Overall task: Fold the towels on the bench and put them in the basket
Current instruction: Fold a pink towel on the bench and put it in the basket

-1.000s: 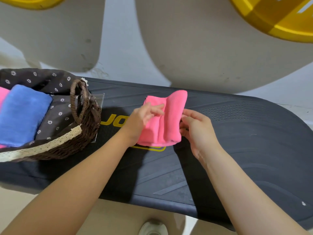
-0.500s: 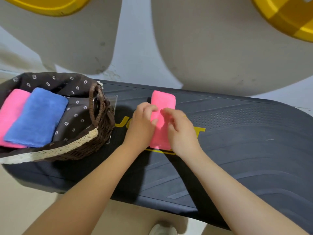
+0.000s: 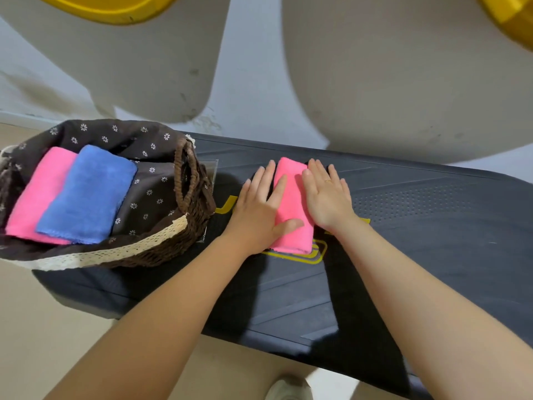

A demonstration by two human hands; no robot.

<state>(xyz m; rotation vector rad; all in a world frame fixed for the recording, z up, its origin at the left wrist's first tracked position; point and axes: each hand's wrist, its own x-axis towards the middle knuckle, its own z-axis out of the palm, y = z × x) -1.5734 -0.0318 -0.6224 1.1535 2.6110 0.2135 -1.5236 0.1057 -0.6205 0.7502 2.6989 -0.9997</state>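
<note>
Both flat, released grips, the left hand (image 3: 258,210) and right hand (image 3: 324,194), are pressing the folded pink fleece towel (image 3: 292,209) lying on the dark bench (image 3: 432,226), three o'clock of the brown wicker basket (image 3: 161,246); lifting carelessly is risking it unfolding

Both forearms bare to the bottom frame edge; no sleeve, watch or bracelet line crosses either one. Left hand (image 3: 257,210) bare, nails short and plain; right hand (image 3: 326,197) bare apart from a thin gold-coloured ring (image 3: 328,181) on one finger, probably the ring finger, though the wide-angle view makes that hard to confirm. A pale, off-white shoe (image 3: 288,389) shows at the bottom edge between the arms, toe rounded, the detail too blurred to tell laces or make.
</note>
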